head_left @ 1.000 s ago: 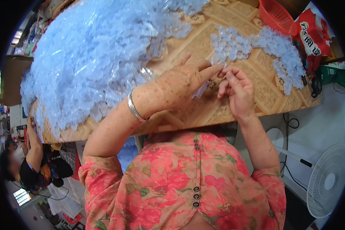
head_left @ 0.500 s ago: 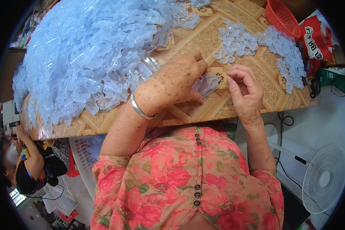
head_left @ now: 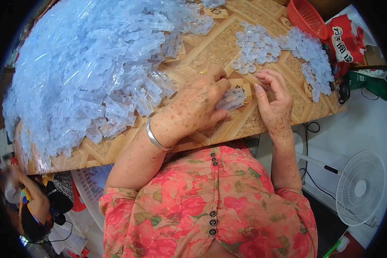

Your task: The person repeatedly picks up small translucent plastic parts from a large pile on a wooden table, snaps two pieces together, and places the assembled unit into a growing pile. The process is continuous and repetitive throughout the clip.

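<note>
My left hand (head_left: 202,96) curls over clear plastic pieces (head_left: 233,99) on the table (head_left: 221,41); I can't tell its grip. My right hand (head_left: 274,103) is half-open beside them. One red bag (head_left: 347,36) bears large printed characters, beside one red basket (head_left: 305,19).

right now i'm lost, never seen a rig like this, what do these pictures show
No machine here: these are a person's bare hands, seen from a wide fisheye camera worn on the head, looking down. The left hand, with a silver metal bangle at its wrist, is at a small bunch of clear plastic pieces; its grip is hidden. The right hand is half-curled, seemingly holding nothing. On the brown wood-patterned table lie a big bluish-clear plastic heap and small round cap-like clear plastic parts.
</note>
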`<state>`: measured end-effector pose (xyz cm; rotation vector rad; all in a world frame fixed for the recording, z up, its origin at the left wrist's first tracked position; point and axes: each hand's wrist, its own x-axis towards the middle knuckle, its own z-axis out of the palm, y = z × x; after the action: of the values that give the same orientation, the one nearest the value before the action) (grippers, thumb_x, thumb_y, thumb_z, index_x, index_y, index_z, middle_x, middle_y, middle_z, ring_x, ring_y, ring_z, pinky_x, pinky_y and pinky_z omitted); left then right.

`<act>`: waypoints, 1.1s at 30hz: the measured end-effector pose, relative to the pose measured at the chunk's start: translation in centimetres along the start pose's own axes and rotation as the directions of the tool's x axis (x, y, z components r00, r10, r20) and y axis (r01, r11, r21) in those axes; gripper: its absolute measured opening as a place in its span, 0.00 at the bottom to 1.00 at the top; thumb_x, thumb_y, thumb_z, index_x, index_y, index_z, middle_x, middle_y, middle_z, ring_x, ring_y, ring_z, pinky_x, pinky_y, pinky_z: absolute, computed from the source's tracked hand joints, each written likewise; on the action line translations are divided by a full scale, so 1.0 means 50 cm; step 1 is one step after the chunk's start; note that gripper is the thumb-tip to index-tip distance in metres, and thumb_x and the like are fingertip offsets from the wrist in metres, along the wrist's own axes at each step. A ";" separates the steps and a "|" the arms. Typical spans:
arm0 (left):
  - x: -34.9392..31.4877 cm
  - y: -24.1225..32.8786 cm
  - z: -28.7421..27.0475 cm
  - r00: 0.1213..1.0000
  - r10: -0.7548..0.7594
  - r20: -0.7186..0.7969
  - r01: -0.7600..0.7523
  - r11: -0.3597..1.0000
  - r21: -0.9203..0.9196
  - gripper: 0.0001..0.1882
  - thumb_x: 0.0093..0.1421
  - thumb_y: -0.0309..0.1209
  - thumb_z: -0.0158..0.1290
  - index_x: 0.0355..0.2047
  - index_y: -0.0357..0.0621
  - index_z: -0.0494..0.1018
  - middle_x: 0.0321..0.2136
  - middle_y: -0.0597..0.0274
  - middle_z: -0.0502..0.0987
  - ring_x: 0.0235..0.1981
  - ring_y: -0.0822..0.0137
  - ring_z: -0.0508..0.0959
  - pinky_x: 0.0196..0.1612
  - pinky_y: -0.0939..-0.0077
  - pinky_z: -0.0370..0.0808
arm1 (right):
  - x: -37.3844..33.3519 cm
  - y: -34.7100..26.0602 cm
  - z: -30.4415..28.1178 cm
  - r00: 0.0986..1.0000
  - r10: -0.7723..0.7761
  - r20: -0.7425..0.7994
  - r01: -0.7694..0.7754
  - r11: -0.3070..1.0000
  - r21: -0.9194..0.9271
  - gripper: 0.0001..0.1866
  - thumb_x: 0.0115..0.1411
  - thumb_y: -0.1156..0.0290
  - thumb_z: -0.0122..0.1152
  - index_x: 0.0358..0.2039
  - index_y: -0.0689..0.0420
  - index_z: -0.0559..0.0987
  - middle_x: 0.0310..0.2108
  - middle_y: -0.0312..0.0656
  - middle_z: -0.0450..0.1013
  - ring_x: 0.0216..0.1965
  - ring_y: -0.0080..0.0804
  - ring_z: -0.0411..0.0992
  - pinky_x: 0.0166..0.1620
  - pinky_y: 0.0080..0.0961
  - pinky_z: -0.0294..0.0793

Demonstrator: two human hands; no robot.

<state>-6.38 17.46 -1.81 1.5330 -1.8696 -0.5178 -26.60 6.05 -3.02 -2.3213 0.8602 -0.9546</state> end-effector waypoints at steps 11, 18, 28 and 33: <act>0.007 -0.007 0.018 0.996 -0.043 -0.079 0.042 0.999 -0.008 0.24 0.47 0.23 0.66 0.46 0.35 0.74 0.48 0.48 0.74 0.44 0.45 0.77 0.46 0.58 0.75 | -0.018 -0.009 0.002 0.993 0.000 0.117 -0.002 1.000 0.022 0.17 0.54 0.79 0.66 0.46 0.61 0.79 0.49 0.47 0.75 0.48 0.43 0.76 0.51 0.35 0.75; 0.012 -0.013 0.021 0.993 0.021 -0.116 -0.023 1.000 -0.019 0.27 0.47 0.21 0.66 0.49 0.36 0.73 0.49 0.47 0.74 0.47 0.45 0.77 0.48 0.59 0.75 | -0.021 -0.020 0.000 0.955 -0.107 0.276 0.131 0.989 -0.071 0.26 0.50 0.70 0.72 0.51 0.58 0.77 0.50 0.46 0.74 0.54 0.46 0.70 0.57 0.42 0.69; 0.016 -0.002 0.007 0.991 0.010 -0.133 -0.018 0.998 -0.055 0.25 0.52 0.26 0.65 0.50 0.33 0.72 0.51 0.44 0.73 0.51 0.43 0.76 0.52 0.60 0.75 | 0.011 0.119 -0.141 0.954 0.246 -0.168 -0.296 0.856 -0.424 0.21 0.50 0.67 0.73 0.46 0.57 0.80 0.44 0.43 0.76 0.45 0.44 0.74 0.52 0.40 0.71; 0.017 -0.008 0.021 0.984 -0.019 -0.177 0.001 0.994 -0.105 0.25 0.51 0.26 0.66 0.49 0.33 0.73 0.51 0.45 0.73 0.50 0.44 0.77 0.50 0.60 0.76 | 0.051 0.163 -0.155 0.970 -0.169 -0.172 0.017 0.760 -0.650 0.21 0.51 0.70 0.71 0.47 0.58 0.80 0.47 0.45 0.76 0.48 0.46 0.72 0.54 0.39 0.70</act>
<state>-6.89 16.43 -2.62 1.4701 -1.6737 -0.4598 -33.93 -2.82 -2.07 -2.8950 1.3509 -1.1004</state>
